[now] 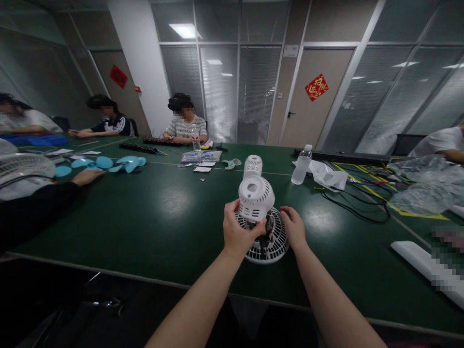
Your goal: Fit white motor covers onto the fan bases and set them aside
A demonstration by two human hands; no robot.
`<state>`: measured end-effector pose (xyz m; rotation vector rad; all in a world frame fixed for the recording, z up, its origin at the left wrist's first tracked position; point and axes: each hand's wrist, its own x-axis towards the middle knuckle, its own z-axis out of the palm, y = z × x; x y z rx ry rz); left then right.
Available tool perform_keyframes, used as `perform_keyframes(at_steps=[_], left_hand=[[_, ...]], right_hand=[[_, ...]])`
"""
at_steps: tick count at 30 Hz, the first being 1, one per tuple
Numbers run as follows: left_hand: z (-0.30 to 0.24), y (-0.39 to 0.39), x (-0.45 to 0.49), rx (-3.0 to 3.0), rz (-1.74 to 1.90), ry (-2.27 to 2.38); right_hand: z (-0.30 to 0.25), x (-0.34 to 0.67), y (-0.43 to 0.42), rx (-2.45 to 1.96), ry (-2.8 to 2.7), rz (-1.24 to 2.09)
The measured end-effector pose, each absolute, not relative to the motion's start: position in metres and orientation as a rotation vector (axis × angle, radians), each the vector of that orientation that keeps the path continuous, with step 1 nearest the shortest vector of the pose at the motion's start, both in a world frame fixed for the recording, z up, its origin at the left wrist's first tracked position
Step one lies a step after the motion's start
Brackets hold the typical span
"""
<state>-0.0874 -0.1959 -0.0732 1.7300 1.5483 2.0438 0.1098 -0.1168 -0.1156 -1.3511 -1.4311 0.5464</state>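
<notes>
My left hand is closed round a white plastic fan motor cover with vent slots and a round hole. The cover is tilted over a dark motor with wires, which it partly hides. Beneath them a round white fan grille lies flat on the green table. At the grille's right rim is my right hand, its fingers bent against the edge; the exact grip is partly hidden. Just behind the cover stands another white slotted part.
A water bottle stands right of centre, near black cables and clear plastic bags. Blue fan blades lie to the left, near a co-worker's hand. A white strip lies at the right. Other people sit across the table.
</notes>
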Motion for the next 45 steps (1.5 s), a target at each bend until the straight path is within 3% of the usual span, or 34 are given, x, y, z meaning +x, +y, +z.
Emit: perform_keyframes(at_steps=[5, 11, 17, 24, 45], left_hand=[[-0.076, -0.207, -0.086, 1.929, 1.962, 1.700], [-0.082, -0.210, -0.079, 2.106, 1.803, 1.746], [-0.083, -0.206, -0.079, 2.066, 1.487, 1.734], [-0.092, -0.214, -0.098, 2.088, 1.202, 1.394], [-0.093, -0.156, -0.098, 2.090, 1.203, 1.396]], right_hand=[[-0.104, 0.105, -0.130, -1.059, -1.442, 0.432], [-0.094, 0.092, -0.149, -0.694, -1.649, 0.529], [-0.099, 0.091, -0.144, -0.814, -1.752, 0.613], [-0.105, 0.094, -0.136, -0.826, -1.676, 0.686], [-0.119, 0.093, -0.107, -1.036, -1.823, 0.575]])
